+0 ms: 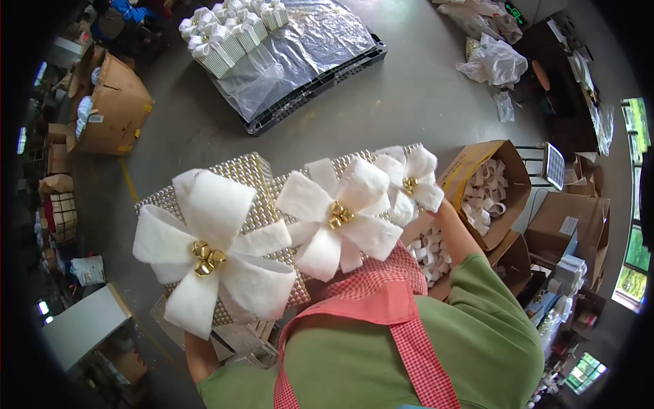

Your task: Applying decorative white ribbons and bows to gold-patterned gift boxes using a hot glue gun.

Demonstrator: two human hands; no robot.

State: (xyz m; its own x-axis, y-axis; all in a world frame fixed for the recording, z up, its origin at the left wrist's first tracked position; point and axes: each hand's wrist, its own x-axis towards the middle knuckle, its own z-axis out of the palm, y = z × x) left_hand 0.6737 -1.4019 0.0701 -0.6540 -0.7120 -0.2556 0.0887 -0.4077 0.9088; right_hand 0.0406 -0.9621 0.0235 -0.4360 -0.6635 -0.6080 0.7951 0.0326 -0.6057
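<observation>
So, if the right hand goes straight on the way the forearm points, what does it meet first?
Probably the nearest gift box, which the right hand already seems to touch under the white bow; the fingers are hidden, so this is uncertain.

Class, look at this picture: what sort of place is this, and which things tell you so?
Probably a packing workshop or small warehouse: a black pallet stacked with bowed gift boxes, open cardboard cartons holding white bows, and a bare concrete floor.

Soft daylight from windows (pixel 637 259) at right; fisheye edges dark, bent.
</observation>
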